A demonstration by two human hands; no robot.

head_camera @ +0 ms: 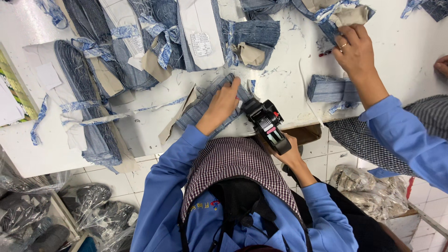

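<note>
Left hand: (224,100) lies palm-down, fingers spread flat, pressing on a stack of denim pieces (205,108) at the near edge of the white table (289,93). Not gripping, just pinning.
Right hand: (285,151) wrapped tight around the grip of a black label gun (267,125); the gun's nose points at the right end of the stack, just beside the left hand's fingertips.
Stack: narrow blue strips with a beige backing piece showing under the left side; it sits skewed to the table edge.
Doing it well, as I judge it: keep the left palm firm so the top strip cannot slide, bring the gun's nose flat onto bare cloth, clear of the fingertips, and squeeze once.
Risk: frayed threads lie all over the table; one caught under the nose could spoil the mark.
Co-worker's hand: (355,46) a second person in a blue sleeve works a denim bundle at the far right, with a smaller folded pile (331,88) lying near that wrist.
Elsewhere: more tied denim bundles (88,88) spread over the left and far side of the table.
</note>
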